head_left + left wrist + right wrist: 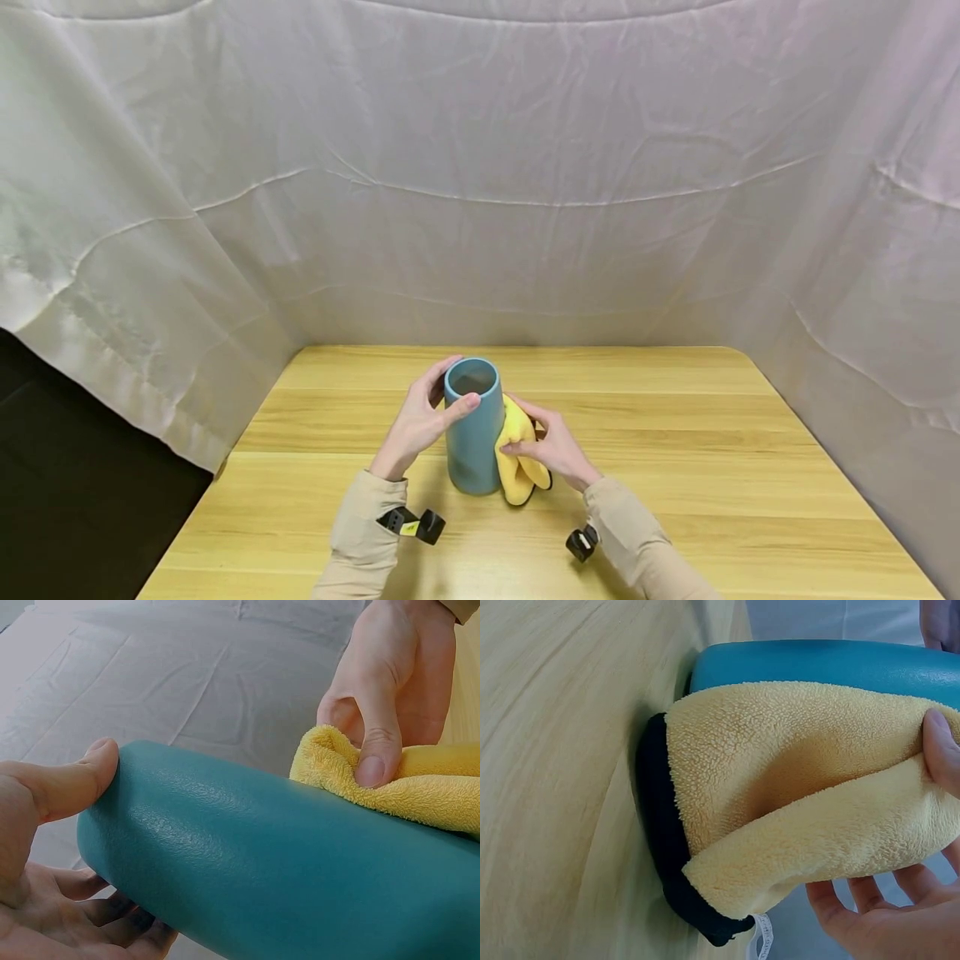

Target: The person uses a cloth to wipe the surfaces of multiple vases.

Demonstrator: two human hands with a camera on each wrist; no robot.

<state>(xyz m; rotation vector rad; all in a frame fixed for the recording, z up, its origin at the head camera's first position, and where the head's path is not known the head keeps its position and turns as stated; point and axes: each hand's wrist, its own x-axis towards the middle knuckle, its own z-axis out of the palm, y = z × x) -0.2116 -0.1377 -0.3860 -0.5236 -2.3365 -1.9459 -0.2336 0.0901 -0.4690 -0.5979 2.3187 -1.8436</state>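
Observation:
A tall teal vase (474, 450) stands upright on the wooden table, its round mouth facing up. Around its upper part my left hand (420, 417) curls, thumb on the near side of the rim and fingers at the far side. My right hand (555, 442) pinches a folded yellow cloth (516, 467) between thumb and fingers against the vase's right side. Dark edging (660, 802) and a small white tag (763, 934) show on the cloth in the right wrist view. The cloth's lower edge hangs down close to the tabletop.
The light wooden table (712, 467) extends on both sides of the vase. Pale grey curtains (525, 250) hang behind and along the sides. A black area (75, 483) lies beyond the table's left edge. Small black cameras (430, 527) are strapped to both wrists.

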